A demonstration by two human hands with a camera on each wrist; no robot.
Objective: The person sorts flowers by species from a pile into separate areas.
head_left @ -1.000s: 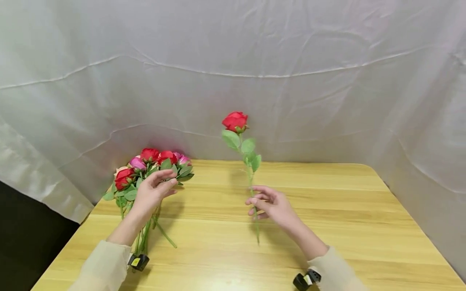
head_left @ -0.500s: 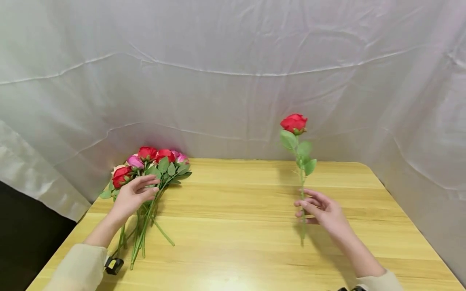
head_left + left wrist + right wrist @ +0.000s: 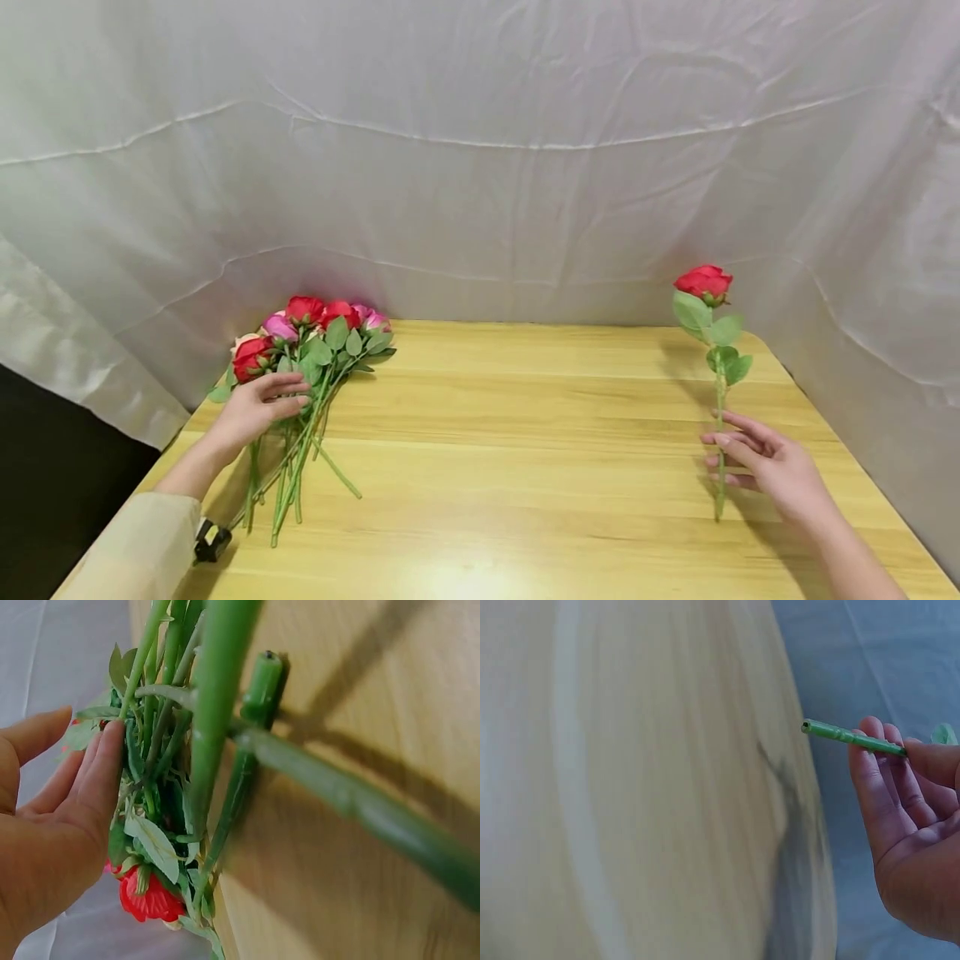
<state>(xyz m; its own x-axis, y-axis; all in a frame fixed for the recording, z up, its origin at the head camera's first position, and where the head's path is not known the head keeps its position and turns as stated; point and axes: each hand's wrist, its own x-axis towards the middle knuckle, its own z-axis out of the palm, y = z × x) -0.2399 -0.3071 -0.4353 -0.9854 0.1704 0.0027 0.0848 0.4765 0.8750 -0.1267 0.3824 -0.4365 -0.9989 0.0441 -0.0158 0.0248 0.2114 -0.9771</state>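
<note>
At the right of the head view my right hand (image 3: 780, 468) pinches the green stem of a red rose (image 3: 703, 284) between thumb and fingers. The bloom points up and away, with several leaves below it. In the right wrist view the cut end of the stem (image 3: 840, 735) sticks out past the fingertips, over the table's edge. At the left my left hand (image 3: 249, 412), fingers nearly straight, lies over a bunch of roses (image 3: 303, 310) in red, pink and cream. Its fingertips reach the stems and leaves (image 3: 154, 844) in the left wrist view, holding none.
Long stems (image 3: 288, 492) of the bunch fan toward the front of the wooden table (image 3: 510, 433). Grey-white cloth (image 3: 480, 208) hangs behind the table and along its sides. A black area (image 3: 60, 483) lies beyond the left edge.
My right hand has carried the red rose from the middle to the far right and slightly lower. My left hand has drawn back left and down over the bunch, which stays in place.
</note>
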